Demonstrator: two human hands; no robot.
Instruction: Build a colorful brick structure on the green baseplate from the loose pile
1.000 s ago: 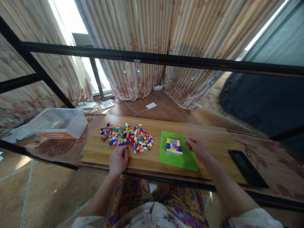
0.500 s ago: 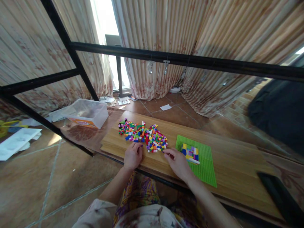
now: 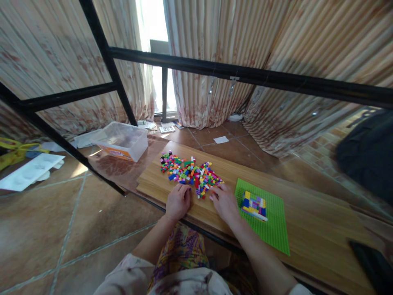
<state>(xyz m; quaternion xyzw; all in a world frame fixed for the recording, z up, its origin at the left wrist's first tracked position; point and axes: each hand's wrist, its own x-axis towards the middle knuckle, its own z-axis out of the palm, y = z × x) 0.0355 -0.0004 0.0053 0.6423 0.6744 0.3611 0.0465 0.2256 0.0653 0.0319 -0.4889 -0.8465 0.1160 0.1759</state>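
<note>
A heap of small coloured bricks (image 3: 190, 172) lies on a wooden board (image 3: 307, 221). My left hand (image 3: 178, 201) rests at the heap's near edge, fingers curled, and I cannot see anything in them. My right hand (image 3: 225, 201) reaches into the heap's right edge with fingertips among the bricks; what they hold, if anything, is hidden. To the right of it lies a green baseplate (image 3: 272, 221) carrying a small multicoloured brick build (image 3: 254, 205).
A clear plastic box (image 3: 123, 140) stands at the left on a patterned cloth. Black metal bars (image 3: 245, 78) cross above the board. A dark flat object (image 3: 373, 264) lies at the right end. Curtains hang behind; papers lie on the tiled floor.
My right hand has left the baseplate and moved left to the heap of bricks. The view has swung to the left. My left hand stays by the heap.
</note>
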